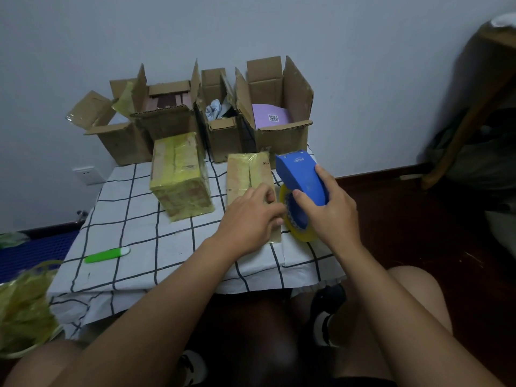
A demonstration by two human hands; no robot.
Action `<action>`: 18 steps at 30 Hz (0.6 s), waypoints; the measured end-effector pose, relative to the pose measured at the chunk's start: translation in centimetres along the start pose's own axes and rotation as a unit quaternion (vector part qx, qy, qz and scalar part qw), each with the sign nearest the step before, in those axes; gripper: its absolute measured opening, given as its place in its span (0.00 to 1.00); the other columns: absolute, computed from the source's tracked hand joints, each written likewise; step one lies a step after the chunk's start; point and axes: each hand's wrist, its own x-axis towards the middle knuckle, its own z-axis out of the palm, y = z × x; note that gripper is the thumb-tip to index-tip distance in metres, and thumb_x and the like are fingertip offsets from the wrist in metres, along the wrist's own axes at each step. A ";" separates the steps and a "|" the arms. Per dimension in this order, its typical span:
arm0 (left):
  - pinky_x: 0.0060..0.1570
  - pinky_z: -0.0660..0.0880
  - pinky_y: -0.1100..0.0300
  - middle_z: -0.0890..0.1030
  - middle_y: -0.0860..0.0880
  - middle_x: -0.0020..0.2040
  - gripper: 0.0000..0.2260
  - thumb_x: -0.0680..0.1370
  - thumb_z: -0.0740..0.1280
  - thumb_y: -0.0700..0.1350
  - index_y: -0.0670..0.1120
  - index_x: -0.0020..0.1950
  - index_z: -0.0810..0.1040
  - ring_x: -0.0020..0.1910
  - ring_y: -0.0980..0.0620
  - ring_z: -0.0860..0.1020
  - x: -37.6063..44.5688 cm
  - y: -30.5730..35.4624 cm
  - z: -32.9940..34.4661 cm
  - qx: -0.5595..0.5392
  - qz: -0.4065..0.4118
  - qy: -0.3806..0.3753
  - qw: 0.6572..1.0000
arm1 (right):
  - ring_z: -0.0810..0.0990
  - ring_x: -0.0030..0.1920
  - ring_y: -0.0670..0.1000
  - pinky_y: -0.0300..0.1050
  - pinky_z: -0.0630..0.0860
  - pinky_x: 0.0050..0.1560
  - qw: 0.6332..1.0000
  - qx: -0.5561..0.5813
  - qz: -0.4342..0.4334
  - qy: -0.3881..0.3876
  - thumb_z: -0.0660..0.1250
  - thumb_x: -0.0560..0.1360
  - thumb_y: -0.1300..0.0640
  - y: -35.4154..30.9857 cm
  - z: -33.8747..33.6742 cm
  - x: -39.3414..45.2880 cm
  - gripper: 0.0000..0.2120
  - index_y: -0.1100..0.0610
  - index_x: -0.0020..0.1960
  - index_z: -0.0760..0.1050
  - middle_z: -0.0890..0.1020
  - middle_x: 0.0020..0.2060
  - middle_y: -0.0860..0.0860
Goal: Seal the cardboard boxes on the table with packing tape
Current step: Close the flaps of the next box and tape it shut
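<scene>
Near the right edge of the checked tablecloth (139, 208) lies a closed cardboard box (245, 174), its top covered with yellowish tape along the seam. The left hand (251, 216) rests on the near end of this box, fingers curled, their tips at the box's right edge just beside the tape roll; whether they pinch a tape end cannot be told. The right hand (332, 210) grips a blue tape dispenser (301, 177), thumb on its left side and fingers wrapped over the top, holding it just to the right of the box. A yellow tape roll (300, 233) sits in the dispenser's lower part, near the table's edge.

To the left stands a second closed box (180, 174), wrapped all over in yellowish tape.

Behind these, against the wall, stand four open boxes with flaps up. The rightmost open box (279, 107) holds a lilac sheet with a QR code. The narrow open box (220, 118) next to it holds crumpled pale cloth or paper. The third open box (167, 107) holds dark, reddish items too dim to identify. The leftmost open box (111, 127) has one flap folded outward; its contents are hidden.

A green and white cutter (107, 255) lies on the cloth near the front left. A heap of crumpled yellowish tape (25, 311) sits lower left, off the table.
</scene>
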 end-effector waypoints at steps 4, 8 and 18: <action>0.44 0.61 0.58 0.71 0.51 0.57 0.09 0.79 0.67 0.52 0.55 0.58 0.80 0.51 0.49 0.70 -0.1 0.4 0.4 0.008 -0.023 0.019 1.000 | 0.75 0.62 0.52 0.49 0.74 0.60 1.000 0.004 0.007 0.001 0.69 0.75 0.39 0.1 0.0 0.1 0.33 0.43 0.77 0.63 0.76 0.64 0.50; 0.52 0.65 0.60 0.73 0.54 0.63 0.23 0.79 0.66 0.54 0.58 0.74 0.67 0.60 0.52 0.69 -0.1 -0.1 -0.7 -0.046 -0.034 -0.032 0.998 | 0.75 0.60 0.52 0.50 0.75 0.59 1.000 0.010 0.010 -0.002 0.68 0.74 0.38 0.2 -0.2 0.1 0.33 0.43 0.77 0.63 0.76 0.63 0.50; 0.46 0.71 0.53 0.79 0.53 0.46 0.13 0.77 0.65 0.55 0.48 0.49 0.83 0.47 0.47 0.75 -1.6 -2.8 1.3 -0.062 -0.006 0.101 0.993 | 0.74 0.58 0.49 0.48 0.74 0.58 1.000 -0.009 -0.003 0.001 0.68 0.74 0.37 0.2 0.3 -0.1 0.34 0.43 0.77 0.63 0.76 0.64 0.50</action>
